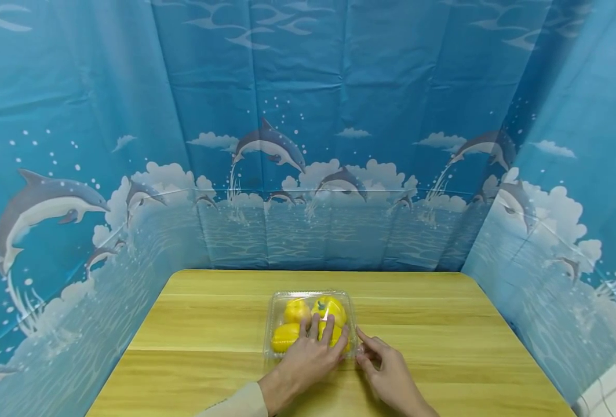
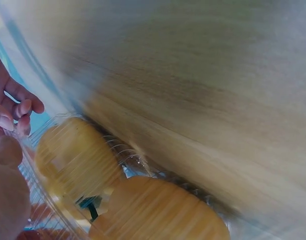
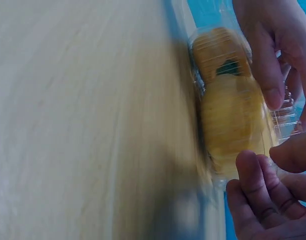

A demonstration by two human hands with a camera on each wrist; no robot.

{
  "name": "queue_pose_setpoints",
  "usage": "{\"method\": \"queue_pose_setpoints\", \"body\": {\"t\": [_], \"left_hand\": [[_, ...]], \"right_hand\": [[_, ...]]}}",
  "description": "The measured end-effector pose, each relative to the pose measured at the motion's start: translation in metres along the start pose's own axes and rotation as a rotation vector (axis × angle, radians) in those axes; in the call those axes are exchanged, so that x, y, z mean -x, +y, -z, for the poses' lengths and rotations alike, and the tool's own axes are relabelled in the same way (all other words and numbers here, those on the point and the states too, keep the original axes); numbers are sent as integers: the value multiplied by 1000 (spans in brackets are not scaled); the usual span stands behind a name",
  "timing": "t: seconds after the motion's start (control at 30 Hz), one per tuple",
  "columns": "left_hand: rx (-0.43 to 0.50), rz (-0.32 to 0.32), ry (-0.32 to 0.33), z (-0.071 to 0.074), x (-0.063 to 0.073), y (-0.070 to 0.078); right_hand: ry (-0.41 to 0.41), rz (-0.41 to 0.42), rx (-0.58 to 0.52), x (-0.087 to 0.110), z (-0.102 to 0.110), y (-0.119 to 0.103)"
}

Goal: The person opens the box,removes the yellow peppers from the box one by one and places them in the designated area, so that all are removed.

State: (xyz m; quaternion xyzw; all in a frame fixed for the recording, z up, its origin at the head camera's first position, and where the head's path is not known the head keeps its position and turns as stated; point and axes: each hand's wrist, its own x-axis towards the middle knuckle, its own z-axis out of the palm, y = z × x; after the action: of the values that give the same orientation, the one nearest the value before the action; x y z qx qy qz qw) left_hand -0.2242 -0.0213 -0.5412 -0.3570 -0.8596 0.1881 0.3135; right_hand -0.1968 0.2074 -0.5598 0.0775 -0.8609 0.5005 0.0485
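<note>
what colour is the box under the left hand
Clear: the box is colourless and see-through, showing best in the head view.

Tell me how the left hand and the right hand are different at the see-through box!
The left hand lies over the top of the clear box with its fingers spread, while the right hand is at the box's right side, thumb and fingers curled in a pinch. In the head view, a pale sleeve shows behind the left hand, but none behind the right hand. Both hands are gloveless.
</note>
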Motion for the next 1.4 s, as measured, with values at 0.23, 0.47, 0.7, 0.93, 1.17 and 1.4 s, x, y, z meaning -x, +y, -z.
{"method": "queue_pose_setpoints", "body": {"t": [0.23, 0.47, 0.7, 0.93, 1.17, 1.4], "left_hand": [[-6, 19, 85, -5, 1, -1], [54, 28, 77, -5, 0, -5], [88, 34, 86, -4, 0, -7], [88, 36, 110, -4, 1, -6], [139, 66, 130, -6, 2, -8], [182, 103, 84, -5, 13, -17]], "right_hand": [[-88, -79, -224, -4, 4, 6], [-114, -140, -310, -5, 7, 8], [-117, -180, -319, -7, 8, 3], [-138, -180, -343, -12, 7, 4], [-177, -174, -370, -15, 12, 4], [-189, -192, -382, -15, 10, 5]]}}
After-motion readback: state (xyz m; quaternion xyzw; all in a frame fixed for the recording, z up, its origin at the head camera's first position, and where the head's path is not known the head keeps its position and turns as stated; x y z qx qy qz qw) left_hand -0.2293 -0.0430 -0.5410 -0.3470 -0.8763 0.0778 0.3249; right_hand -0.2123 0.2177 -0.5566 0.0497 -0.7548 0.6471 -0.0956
